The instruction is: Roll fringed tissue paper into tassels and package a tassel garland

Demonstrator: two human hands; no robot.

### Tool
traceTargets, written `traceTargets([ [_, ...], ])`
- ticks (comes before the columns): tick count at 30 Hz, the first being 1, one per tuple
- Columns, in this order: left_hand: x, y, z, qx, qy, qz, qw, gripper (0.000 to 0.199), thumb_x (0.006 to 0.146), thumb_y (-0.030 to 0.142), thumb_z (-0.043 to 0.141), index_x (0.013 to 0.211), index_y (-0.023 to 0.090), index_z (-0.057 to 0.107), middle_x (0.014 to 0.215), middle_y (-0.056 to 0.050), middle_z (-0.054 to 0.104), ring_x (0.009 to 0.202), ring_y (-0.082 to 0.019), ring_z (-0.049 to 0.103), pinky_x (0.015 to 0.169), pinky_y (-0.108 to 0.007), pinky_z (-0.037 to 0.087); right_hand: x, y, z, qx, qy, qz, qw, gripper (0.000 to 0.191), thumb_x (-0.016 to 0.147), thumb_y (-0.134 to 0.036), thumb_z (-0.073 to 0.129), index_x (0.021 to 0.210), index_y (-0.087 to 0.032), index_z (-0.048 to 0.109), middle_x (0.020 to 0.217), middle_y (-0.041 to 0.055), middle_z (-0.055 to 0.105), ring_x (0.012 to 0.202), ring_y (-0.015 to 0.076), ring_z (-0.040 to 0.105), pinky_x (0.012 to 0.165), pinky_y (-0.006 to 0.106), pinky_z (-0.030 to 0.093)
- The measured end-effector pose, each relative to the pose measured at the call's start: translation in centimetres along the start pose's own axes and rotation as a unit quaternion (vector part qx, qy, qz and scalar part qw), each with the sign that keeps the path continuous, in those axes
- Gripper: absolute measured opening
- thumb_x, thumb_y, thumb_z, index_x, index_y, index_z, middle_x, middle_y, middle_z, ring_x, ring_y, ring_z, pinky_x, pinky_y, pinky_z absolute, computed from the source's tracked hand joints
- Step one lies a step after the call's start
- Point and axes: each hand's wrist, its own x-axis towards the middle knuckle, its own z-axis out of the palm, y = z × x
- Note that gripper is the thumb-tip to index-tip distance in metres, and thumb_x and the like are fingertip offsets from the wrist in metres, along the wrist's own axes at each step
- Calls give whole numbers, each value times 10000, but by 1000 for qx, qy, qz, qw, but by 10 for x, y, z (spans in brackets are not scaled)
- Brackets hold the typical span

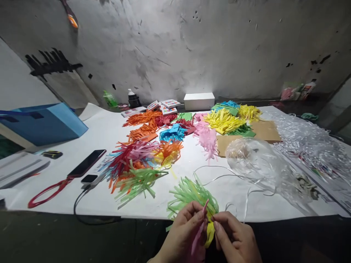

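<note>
1. The pink strip (197,239) is at the near edge of the green fringe (189,191), the landmark here, held up between the two hands.
2. The left hand (184,231), just in front of the green fringe, pinches the pink strip between thumb and fingers, its narrow tip pointing up.
3. The right hand (238,235), near the fringe's right front corner, has thumb and forefinger closed on what looks like a thin dark strand (210,213); it is too fine to tell what it is.
4. A yellow strip (210,234) hangs between the hands, below the green fringe's near end.
5. To work well here, I would keep the left pinch close to the tip, make small fingertip movements with the right, and pull gently, since thin strips probably crease or tear easily.
6. Right of the green fringe lies a clear plastic bag (255,160); the white cord (216,167) looping between them could snag, so keep sleeves off it.
7. Left of the fringe sits a mixed tassel pile (131,155); beyond it, further back, lie a pink tassel (207,138) and a yellow tassel (223,120).
</note>
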Motion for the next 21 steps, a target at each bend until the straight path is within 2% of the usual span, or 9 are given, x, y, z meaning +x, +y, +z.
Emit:
traceTargets([
  [3, 2, 0, -2, 29, 22, 22, 999, 323, 778, 363, 831, 760, 164, 577, 574, 47, 561, 462, -48, 449, 481, -158, 348, 1, 1, -1, 15, 5, 11, 1000, 377, 910, -542, 553, 822, -202, 691, 499, -33, 473, 417, 104, 424, 380, 211, 230],
  [5, 3, -3, -7, 87, 50, 78, 992, 266, 787, 339, 824, 793, 164, 624, 648, 26, 597, 545, -71, 510, 538, -171, 402, 1, 1, 0, 41, 14, 21, 999, 379, 912, -544, 557, 822, -200, 689, 501, -31, 497, 430, 104, 448, 416, 200, 313],
  [7, 3, -5, -12, 185, 61, 174, 965, 184, 813, 303, 800, 819, 170, 674, 760, -10, 641, 679, -114, 589, 638, -202, 467, 3, 1, 1, 73, 31, 39, 996, 370, 912, -543, 568, 922, -198, 701, 535, -24, 551, 452, 113, 497, 448, 195, 383],
  [10, 2, -7, -17, 290, 10, 268, 919, 108, 859, 278, 746, 826, 184, 705, 852, -49, 665, 784, -163, 633, 712, -243, 502, 8, -2, 1, 80, 23, 34, 996, 355, 918, -525, 571, 1007, -205, 697, 611, -11, 601, 508, 127, 561, 443, 186, 410],
  [12, 0, -5, -16, 291, -25, 236, 927, 134, 876, 320, 725, 867, 186, 714, 847, -57, 667, 762, -168, 630, 692, -254, 504, 13, -3, -1, 50, 4, -9, 999, 313, 935, -497, 551, 890, -221, 692, 631, -9, 601, 551, 130, 577, 502, 188, 445],
  [14, -2, -1, -14, 267, -34, 151, 951, 225, 870, 396, 725, 909, 175, 726, 821, -59, 670, 744, -168, 622, 686, -259, 500, 16, -3, -3, 32, -10, -45, 998, 320, 946, -476, 537, 791, -229, 670, 644, -5, 605, 593, 136, 596, 577, 196, 474],
  [17, -4, 4, -15, 240, -9, 59, 969, 289, 818, 436, 776, 850, 153, 722, 767, -42, 661, 719, -147, 595, 691, -243, 477, 16, 0, -6, 50, -9, -21, 998, 272, 942, -473, 556, 929, -237, 691, 666, -9, 628, 592, 133, 606, 525, 183, 454],
  [19, -4, 4, -19, 221, 27, 68, 973, 285, 779, 415, 818, 805, 156, 700, 754, -21, 645, 713, -131, 571, 689, -225, 459, 11, 2, -4, 60, 6, 20, 998, 298, 930, -492, 575, 1020, -227, 677, 659, -11, 630, 551, 128, 593, 444, 173, 408],
  [21, -4, 3, -23, 208, 57, 97, 972, 278, 763, 400, 834, 801, 166, 688, 754, -7, 631, 715, -125, 554, 684, -217, 450, 5, 4, -2, 45, 18, 36, 998, 328, 919, -522, 578, 970, -214, 679, 617, -10, 611, 505, 126, 572, 403, 175, 375],
])
